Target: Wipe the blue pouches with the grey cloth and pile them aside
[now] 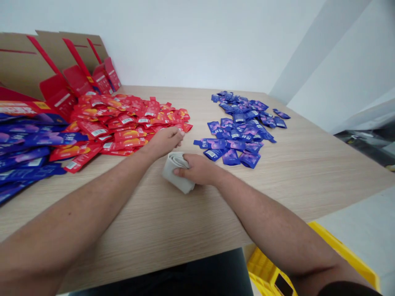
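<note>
My right hand grips a folded white bundle just above the table, thumb on the near side. Its layers curl at the top end; whether it is cloth or thin plastic I cannot tell. My left hand is held just beyond the bundle with its fingers curled closed; what they hold, if anything, is hidden. Right behind and left of that hand lies a heap of small red sachets. A looser heap of small purple-blue sachets lies to the right, beyond my right hand.
Larger blue and red pouches are stacked at the left edge. Behind them stand open red-and-brown cardboard boxes against the white wall. A yellow crate is below the table's front right edge. Dark items show at far right.
</note>
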{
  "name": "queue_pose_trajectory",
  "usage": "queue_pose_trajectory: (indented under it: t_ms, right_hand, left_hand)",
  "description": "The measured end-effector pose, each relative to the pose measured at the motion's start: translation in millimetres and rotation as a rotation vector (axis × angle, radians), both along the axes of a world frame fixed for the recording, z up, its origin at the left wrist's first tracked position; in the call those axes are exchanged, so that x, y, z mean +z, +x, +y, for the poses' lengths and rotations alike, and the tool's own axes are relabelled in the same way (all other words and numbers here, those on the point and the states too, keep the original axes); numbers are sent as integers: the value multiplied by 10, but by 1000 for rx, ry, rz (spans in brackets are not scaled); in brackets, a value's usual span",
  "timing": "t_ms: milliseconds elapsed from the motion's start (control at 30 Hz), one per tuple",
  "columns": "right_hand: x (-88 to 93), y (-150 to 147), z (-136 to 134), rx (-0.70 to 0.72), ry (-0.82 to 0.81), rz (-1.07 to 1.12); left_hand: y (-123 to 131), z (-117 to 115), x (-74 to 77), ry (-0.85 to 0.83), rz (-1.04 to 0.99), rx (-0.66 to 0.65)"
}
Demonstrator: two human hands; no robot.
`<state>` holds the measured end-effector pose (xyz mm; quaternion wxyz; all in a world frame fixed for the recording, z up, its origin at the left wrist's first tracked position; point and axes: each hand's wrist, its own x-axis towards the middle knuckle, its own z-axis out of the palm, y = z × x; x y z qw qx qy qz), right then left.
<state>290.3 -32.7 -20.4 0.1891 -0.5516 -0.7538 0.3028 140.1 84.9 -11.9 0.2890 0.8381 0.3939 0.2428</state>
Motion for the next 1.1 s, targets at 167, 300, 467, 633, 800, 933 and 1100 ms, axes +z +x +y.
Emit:
queue_pose_trajectory:
  t_ms: [167,300,467,633,800,933,1100]
  right_hand:
    - [17,-33,-50,214,-120,60]
    - [6,-14,-51,228,-113,108]
    - [4,4,-32,253,-135,144]
    - [33,-8,-34,261,-124,74]
    - [17,-28,-31,248,-91,64]
    - [40,7,-52,276,-124,128]
    - [281,197,-280,276,-295,542]
  left_hand:
    - [539,321,-116,191,303,-136]
    - [892,406,-160,254,516,-264]
    - [1061,446,-168,219,617,-267]
    - [948,469,-168,93,455,-158]
    - [642,376,-127,-31,241,-85]
    - [247,166,-36,-45,125,6]
    - [-373,-231,171,62,11,156]
